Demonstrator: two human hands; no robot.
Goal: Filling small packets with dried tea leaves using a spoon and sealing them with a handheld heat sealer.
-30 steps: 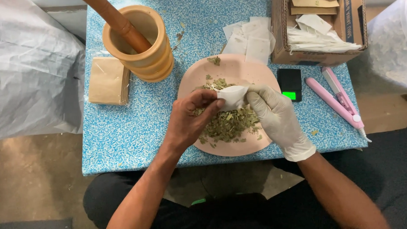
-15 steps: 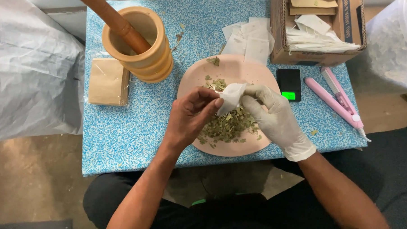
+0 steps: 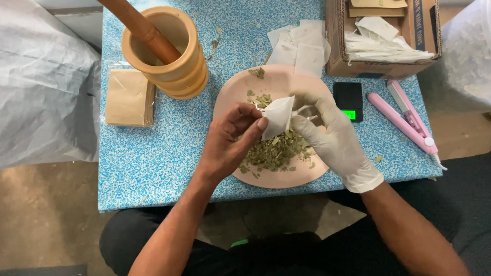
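Both hands share one small white paper pouch (image 3: 278,116), held above the middle of a pink plate (image 3: 238,92). On the left hand (image 3: 228,145), which is bare, the grip is thumb and fingertips pinched together on the pouch's left edge. On the right hand (image 3: 331,136), in a white glove, the grip is closed on the pouch's right side, and a thin white utensil (image 3: 309,118) shows in those fingers; what kind it is cannot be told.

One heap of dried green leaves (image 3: 277,151) lies on the plate under the hands, with a few loose bits toward the far rim. The plate sits on one surface (image 3: 148,163) with a blue speckled top.

Counted outward: one loose pile of flat white pouches (image 3: 299,43) just beyond the plate; one small black scale (image 3: 348,100) with a lit green display, right of the plate; one pink hinged sealing tool (image 3: 403,119) near the right edge; one wooden mortar (image 3: 172,56) with one wooden pestle (image 3: 138,25) leaning in it, far left; one stack of tan square packets (image 3: 129,97) in clear wrap beside the mortar; one open cardboard box (image 3: 387,68) at the far right corner, holding tan envelopes and white pouches.
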